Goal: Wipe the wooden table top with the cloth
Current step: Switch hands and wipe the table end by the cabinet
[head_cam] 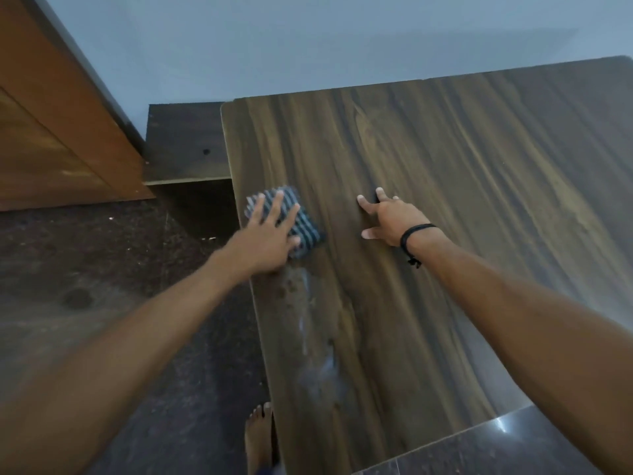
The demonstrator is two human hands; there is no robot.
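Dark brown wood grain across the table top, streaked lengthwise, set against a pale blue wall. Blue-and-white striped cloth, folded into a small pad, lying flat near the table's left edge. Left hand pressed palm-down on the cloth, fingers spread apart and laid straight over the stripes, not curled around it. Right hand just to the right of the cloth, apart from it, fingertips splayed and braced on the bare wood, holding nothing. Black cord bracelet around the right wrist. Hands near each other but not touching. Pale dusty smear on the surface, running from below the cloth toward the near edge. Orange-brown wooden door at far left, a lower dark shelf beside the table's far left corner. Dark speckled floor beneath, with a bare foot beside the table's left edge.
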